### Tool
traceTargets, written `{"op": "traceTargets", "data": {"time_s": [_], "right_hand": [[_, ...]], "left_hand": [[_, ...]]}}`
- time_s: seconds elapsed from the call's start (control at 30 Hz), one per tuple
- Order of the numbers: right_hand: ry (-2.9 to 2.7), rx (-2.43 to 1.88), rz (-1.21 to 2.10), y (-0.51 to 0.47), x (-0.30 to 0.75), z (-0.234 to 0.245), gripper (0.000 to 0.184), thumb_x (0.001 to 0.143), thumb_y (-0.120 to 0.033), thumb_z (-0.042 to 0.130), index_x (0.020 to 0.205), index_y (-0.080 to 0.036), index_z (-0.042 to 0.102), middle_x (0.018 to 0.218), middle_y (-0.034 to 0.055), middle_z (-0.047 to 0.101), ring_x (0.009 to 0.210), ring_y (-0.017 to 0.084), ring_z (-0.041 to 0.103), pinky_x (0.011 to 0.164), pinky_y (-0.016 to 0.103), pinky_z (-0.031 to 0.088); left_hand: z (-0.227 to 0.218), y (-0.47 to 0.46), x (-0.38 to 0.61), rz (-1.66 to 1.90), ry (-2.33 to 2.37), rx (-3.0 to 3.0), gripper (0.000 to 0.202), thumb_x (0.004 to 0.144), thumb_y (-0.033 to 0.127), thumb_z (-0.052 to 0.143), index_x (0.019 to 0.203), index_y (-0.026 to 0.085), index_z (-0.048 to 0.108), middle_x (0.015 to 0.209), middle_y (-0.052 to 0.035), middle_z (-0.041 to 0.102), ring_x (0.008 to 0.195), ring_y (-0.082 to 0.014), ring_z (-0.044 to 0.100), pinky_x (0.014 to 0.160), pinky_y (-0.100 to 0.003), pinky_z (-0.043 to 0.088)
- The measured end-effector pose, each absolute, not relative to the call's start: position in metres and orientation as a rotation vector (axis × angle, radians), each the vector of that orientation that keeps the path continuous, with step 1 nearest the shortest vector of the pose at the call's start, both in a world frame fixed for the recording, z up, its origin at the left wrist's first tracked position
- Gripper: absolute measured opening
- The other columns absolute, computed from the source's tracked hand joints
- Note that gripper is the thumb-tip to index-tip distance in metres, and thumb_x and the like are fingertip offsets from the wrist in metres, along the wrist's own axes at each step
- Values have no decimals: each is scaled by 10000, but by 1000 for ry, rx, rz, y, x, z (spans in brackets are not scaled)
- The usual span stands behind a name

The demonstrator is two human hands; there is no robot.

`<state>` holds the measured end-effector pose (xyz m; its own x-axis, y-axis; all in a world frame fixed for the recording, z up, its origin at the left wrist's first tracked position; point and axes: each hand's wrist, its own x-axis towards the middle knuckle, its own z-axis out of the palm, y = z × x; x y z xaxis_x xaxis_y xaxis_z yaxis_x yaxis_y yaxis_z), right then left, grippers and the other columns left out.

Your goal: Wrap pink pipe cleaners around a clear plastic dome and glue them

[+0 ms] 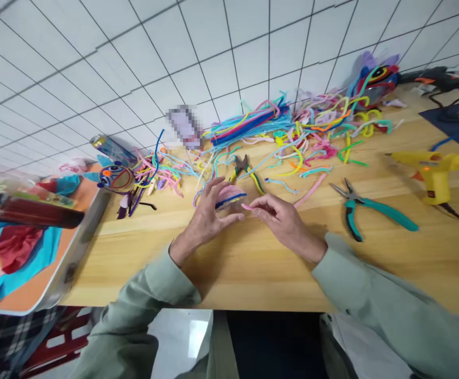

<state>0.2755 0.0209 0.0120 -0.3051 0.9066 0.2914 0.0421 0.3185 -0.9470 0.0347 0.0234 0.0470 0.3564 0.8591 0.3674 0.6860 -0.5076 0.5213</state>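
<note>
My left hand [206, 218] is curved around a small rounded craft piece [231, 195] with rows of pink, blue and pale yellow fuzzy pipe cleaner. Part of that piece is hidden by the fingers. Close to its right side, my right hand [285, 221] pinches a short pink pipe cleaner [247, 207] between thumb and forefinger. Just behind both hands lie pliers with yellow and dark handles [255, 181]. A longer pink pipe cleaner [310, 190] rests on the wooden table [253, 273] beyond my right hand.
Teal-handled pliers [371, 205] and a yellow glue gun [435, 171] lie to the right. Bundled pipe cleaners [253, 126] and loose scraps line the tiled wall. A decorated figure [115, 176], a can [113, 150] and an orange tray [75, 231] are at left.
</note>
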Motion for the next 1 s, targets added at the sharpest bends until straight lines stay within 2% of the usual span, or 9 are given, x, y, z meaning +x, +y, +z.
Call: {"op": "traceTargets", "data": {"time_s": [0.1, 0.2, 0.33, 0.47, 0.6, 0.77, 0.87, 1.0], "right_hand": [[-1679, -866, 1014, 24, 276, 6, 106, 1049, -305, 648, 978, -243, 696, 949, 14, 714, 881, 180, 649, 794, 315, 498], [-1725, -833, 894, 26, 276, 1, 109, 1072, -261, 605, 984, -246, 669, 990, 24, 671, 952, 191, 635, 864, 329, 504], [-1874, -783, 778, 28, 277, 2, 172, 1119, -286, 532, 981, -254, 628, 966, 20, 639, 941, 191, 621, 882, 337, 506], [-2007, -777, 603, 32, 278, 14, 232, 1152, -319, 448, 1020, -255, 628, 1024, 44, 666, 1006, 210, 625, 926, 373, 518], [-2136, -844, 428, 34, 282, 24, 228, 1140, -308, 473, 1023, -255, 662, 1053, 57, 702, 1051, 225, 641, 988, 413, 519], [-2072, -1192, 237, 18, 323, 18, 140, 1055, -303, 601, 1139, -258, 704, 1292, 103, 727, 1272, 278, 646, 1135, 487, 495], [-1778, -1596, 134, 2, 378, 15, 220, 968, -395, 703, 1152, -277, 721, 1284, 95, 746, 1291, 300, 652, 1189, 512, 471], [-1467, -1896, -2, -7, 462, 19, 419, 943, -499, 666, 1196, -169, 705, 1310, 232, 710, 1308, 390, 612, 1189, 609, 432]], "left_hand": [[43, 22, 29, 885, 1315, 2228, 796, 900, 609, 825, 1522, 269, 462, 1547, -165, 555, 1469, -348, 581, 1229, -556, 506], [34, 19, 23, 901, 1236, 2198, 752, 928, 535, 819, 1521, 259, 449, 1558, -171, 563, 1494, -342, 570, 1252, -556, 493], [20, 22, 19, 990, 1237, 2150, 757, 894, 497, 854, 1498, 249, 469, 1578, -176, 552, 1499, -348, 564, 1252, -570, 490], [13, 21, 17, 1077, 1258, 2125, 744, 893, 477, 845, 1490, 243, 468, 1557, -183, 566, 1466, -357, 589, 1232, -610, 493], [11, 13, 14, 1108, 1256, 2197, 726, 904, 464, 835, 1501, 253, 480, 1546, -184, 573, 1460, -378, 585, 1197, -622, 515], [8, 10, 18, 1180, 1171, 2360, 715, 909, 389, 834, 1519, 251, 487, 1504, -161, 605, 1426, -356, 610, 1166, -564, 551], [2, 12, 19, 1225, 1142, 2421, 761, 895, 396, 855, 1532, 236, 470, 1509, -172, 592, 1425, -362, 603, 1162, -568, 555], [-5, 16, 19, 1282, 1129, 2436, 775, 887, 388, 869, 1532, 235, 467, 1481, -164, 606, 1397, -357, 618, 1149, -569, 566]]}}
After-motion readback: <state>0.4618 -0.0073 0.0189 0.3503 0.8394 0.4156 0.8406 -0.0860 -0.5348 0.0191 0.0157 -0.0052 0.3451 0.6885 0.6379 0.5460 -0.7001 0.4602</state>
